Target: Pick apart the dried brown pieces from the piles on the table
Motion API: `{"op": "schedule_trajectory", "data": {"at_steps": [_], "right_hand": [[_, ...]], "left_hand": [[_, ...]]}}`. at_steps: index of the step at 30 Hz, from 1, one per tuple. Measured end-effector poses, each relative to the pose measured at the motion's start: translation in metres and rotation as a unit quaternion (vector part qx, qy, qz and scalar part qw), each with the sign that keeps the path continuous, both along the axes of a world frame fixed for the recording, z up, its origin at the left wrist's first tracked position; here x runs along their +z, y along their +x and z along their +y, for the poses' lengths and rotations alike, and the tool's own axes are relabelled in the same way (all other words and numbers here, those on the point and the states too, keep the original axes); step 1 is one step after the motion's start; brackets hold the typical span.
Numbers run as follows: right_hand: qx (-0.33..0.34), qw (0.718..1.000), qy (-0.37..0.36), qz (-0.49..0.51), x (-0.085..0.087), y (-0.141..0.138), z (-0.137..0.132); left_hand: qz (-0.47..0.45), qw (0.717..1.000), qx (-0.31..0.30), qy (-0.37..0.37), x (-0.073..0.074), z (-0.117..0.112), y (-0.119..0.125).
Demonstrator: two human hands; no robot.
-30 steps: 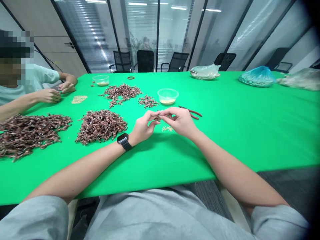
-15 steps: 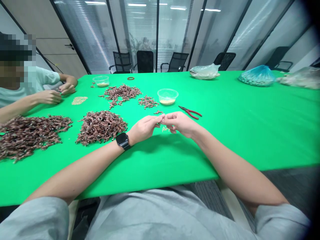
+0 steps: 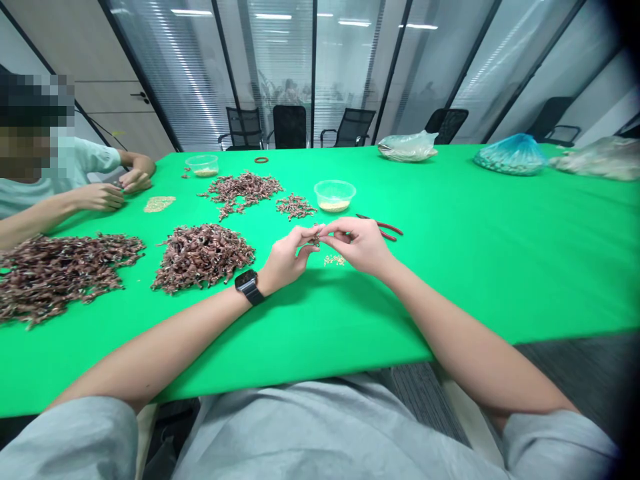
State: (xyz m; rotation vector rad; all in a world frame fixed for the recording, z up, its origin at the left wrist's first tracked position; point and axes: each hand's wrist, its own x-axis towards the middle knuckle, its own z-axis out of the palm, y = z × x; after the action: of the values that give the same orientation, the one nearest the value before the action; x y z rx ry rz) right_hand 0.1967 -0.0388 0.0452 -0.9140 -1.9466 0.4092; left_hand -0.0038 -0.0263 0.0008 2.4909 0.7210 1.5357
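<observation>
Pinched between thumb and fingers of the left hand [image 3: 287, 259], a small brown piece [image 3: 315, 236] is held just above the table, while the right hand [image 3: 361, 248] nips its right side with thumb and fingertip; the exact contact is too small to make out. Just below the right fingers, a scatter of pale grains [image 3: 335, 260] lies on the green cloth [image 3: 475, 267]. Behind the hands stands a clear bowl [image 3: 335, 194] with pale yellow contents at the bottom, and red-handled pliers [image 3: 389, 228] lie near the right hand, partly hidden by it. Left of the bowl is a small brown cluster [image 3: 295, 206], with a wider brown spread [image 3: 245, 188] beyond it. Nearer the watch [image 3: 247, 285] on the left wrist sits a dense brown heap [image 3: 203, 259]; a larger pile [image 3: 63, 275] reaches the left edge. Beyond that pile, a co-worker [image 3: 80, 160] sits with both hands close together. Plastic bags [image 3: 510, 155] rest along the far right edge.
</observation>
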Motion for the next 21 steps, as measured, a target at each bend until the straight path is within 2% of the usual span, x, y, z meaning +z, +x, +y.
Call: {"op": "schedule_trajectory", "data": {"at_steps": [3, 6, 10, 13, 15, 18, 21], "right_hand": [[0.01, 0.999, 0.035, -0.033, -0.003, 0.001, 0.001], [0.012, 0.999, 0.007, -0.041, -0.004, -0.001, -0.001], [0.022, 0.992, -0.123, 0.008, -0.002, -0.004, -0.003], [0.051, 0.955, -0.278, 0.087, -0.001, -0.004, -0.003], [0.068, 0.925, -0.35, 0.134, -0.002, -0.003, -0.002], [0.07, 0.903, -0.384, 0.179, -0.002, -0.002, 0.0], [0.055, 0.903, -0.376, 0.199, -0.001, -0.003, -0.001]], "left_hand": [[-0.001, 1.0, -0.002, 0.005, 0.0, -0.001, 0.0], [0.005, 1.0, -0.008, 0.019, -0.001, -0.001, -0.001], [0.028, 0.997, -0.026, 0.066, -0.005, 0.005, -0.004], [0.056, 0.989, -0.034, 0.134, -0.008, 0.012, -0.006], [0.066, 0.984, -0.04, 0.158, -0.009, 0.015, -0.007], [0.053, 0.991, -0.047, 0.115, -0.009, 0.013, -0.005], [0.021, 0.998, -0.048, 0.032, -0.006, 0.004, -0.002]]}}
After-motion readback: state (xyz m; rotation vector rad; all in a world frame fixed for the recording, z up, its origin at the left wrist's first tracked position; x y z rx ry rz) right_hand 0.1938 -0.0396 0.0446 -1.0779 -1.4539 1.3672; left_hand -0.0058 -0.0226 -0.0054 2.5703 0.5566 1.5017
